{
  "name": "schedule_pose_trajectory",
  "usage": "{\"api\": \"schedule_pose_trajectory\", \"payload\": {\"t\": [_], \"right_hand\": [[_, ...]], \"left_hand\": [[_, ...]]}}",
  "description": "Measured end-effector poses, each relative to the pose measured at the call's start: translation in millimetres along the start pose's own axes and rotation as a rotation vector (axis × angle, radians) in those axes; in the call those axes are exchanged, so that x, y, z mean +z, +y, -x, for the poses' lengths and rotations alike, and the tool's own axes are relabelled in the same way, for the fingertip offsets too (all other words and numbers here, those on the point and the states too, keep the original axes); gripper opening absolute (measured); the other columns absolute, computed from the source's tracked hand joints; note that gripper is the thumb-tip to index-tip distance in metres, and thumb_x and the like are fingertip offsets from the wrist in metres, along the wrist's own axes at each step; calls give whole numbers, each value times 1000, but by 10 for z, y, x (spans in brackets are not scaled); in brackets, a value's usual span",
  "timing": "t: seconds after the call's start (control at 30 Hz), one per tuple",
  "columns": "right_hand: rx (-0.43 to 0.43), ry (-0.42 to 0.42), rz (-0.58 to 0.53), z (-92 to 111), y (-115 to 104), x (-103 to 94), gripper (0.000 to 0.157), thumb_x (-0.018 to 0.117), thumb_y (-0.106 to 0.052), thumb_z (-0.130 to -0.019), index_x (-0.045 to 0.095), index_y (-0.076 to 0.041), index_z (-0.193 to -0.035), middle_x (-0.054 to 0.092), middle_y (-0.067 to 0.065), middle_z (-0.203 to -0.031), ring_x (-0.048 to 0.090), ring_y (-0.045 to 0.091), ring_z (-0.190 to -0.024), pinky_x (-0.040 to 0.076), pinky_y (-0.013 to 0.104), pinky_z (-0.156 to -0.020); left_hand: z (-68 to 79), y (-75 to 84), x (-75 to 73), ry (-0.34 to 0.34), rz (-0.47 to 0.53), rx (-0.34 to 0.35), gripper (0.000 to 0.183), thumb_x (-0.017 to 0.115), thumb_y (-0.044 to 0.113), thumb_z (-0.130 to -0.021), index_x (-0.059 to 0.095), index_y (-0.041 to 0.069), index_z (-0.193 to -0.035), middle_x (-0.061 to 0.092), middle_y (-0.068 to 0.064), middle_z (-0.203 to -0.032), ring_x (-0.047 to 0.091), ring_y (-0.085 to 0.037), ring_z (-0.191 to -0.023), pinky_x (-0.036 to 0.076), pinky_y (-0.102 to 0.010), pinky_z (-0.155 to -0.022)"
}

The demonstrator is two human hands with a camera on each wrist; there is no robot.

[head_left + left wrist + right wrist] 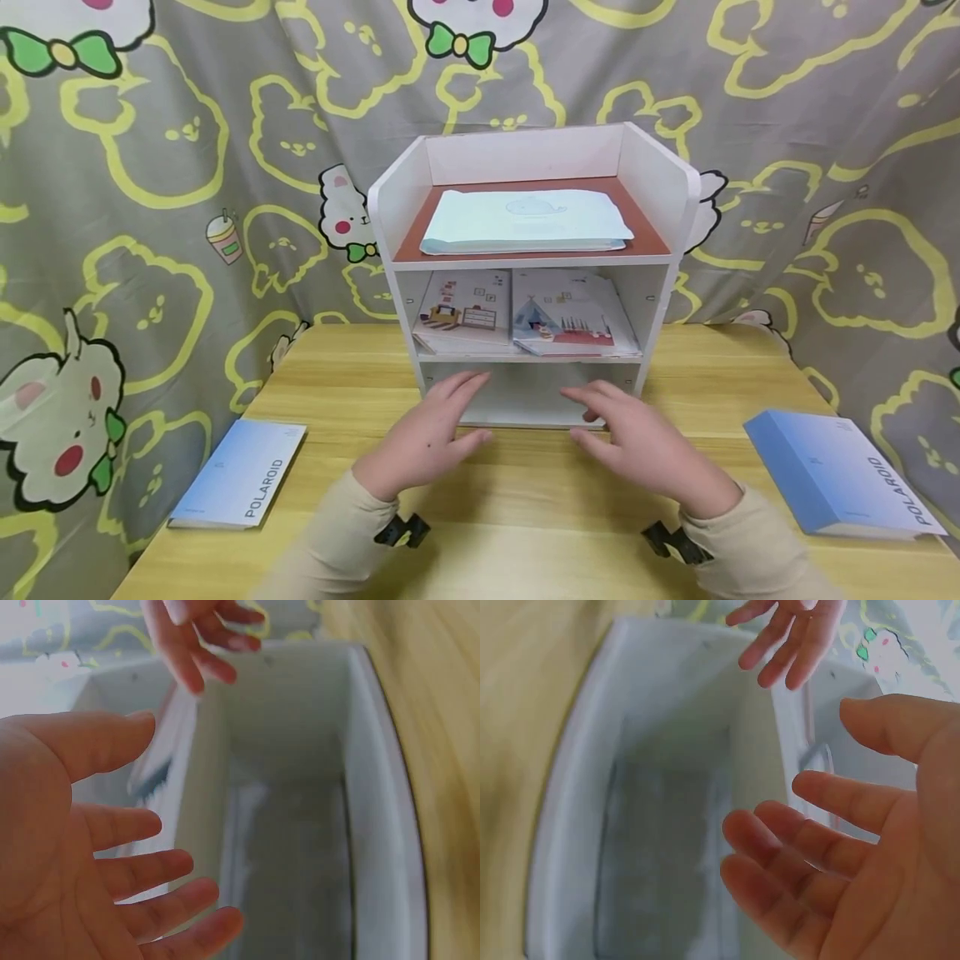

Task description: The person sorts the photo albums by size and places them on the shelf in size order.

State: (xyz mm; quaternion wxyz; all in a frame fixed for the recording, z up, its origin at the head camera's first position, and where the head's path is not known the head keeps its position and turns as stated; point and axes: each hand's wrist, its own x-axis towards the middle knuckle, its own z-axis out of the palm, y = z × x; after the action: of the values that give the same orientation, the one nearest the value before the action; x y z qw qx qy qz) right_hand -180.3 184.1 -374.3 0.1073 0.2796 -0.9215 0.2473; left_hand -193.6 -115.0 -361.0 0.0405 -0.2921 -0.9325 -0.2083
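Observation:
My left hand (425, 437) hovers in front of the bottom compartment of a small white shelf (551, 394), fingers spread and holding nothing. Facing it, my right hand (637, 437) is also raised there, its fingers slightly bent around no object. Both palms turn toward each other with a gap between them. In the left wrist view the left palm (45, 847) shows bare, and the right wrist view shows the right palm (885, 892) bare too. On the middle shelf lie two stacks of illustrated booklets (468, 312). A pale blue packet with a whale drawing (528, 218) rests on the reddish top.
To the left on the wooden table (517, 533) lies a thin blue-white POLAROID box (240, 473). A thicker POLAROID box (843, 475) lies to the right. A grey patterned curtain (277, 175) hangs behind the shelf and along both sides.

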Motion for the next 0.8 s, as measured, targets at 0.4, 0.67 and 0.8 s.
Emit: {"api": "schedule_pose_trajectory", "payload": {"t": [0.4,0.67,0.8], "right_hand": [[-120,-227,-133,-315,-363,498,52,62,-38,-100,54,-17,-147,58,0,-137,63,10,-104,54,33,-88],[-179,-293,-171,-498,-588,754,53,61,-39,-99,55,-16,-146,59,0,-135,63,8,-103,52,28,-89],[-197,-325,-182,-595,-678,863,52,59,-42,-100,55,-18,-146,59,-2,-134,62,7,-103,51,25,-89]], "left_hand": [[614,-647,-179,-7,-85,-170,77,65,44,-97,35,5,-157,38,-19,-156,40,-40,-140,36,-58,-111],[1080,-1430,-471,-37,-192,-417,81,70,41,-95,37,-8,-150,34,-40,-148,35,-62,-130,35,-73,-100],[1301,-1844,-658,-106,-213,-555,94,69,52,-91,34,-16,-146,27,-51,-141,30,-73,-122,34,-79,-93]]}}
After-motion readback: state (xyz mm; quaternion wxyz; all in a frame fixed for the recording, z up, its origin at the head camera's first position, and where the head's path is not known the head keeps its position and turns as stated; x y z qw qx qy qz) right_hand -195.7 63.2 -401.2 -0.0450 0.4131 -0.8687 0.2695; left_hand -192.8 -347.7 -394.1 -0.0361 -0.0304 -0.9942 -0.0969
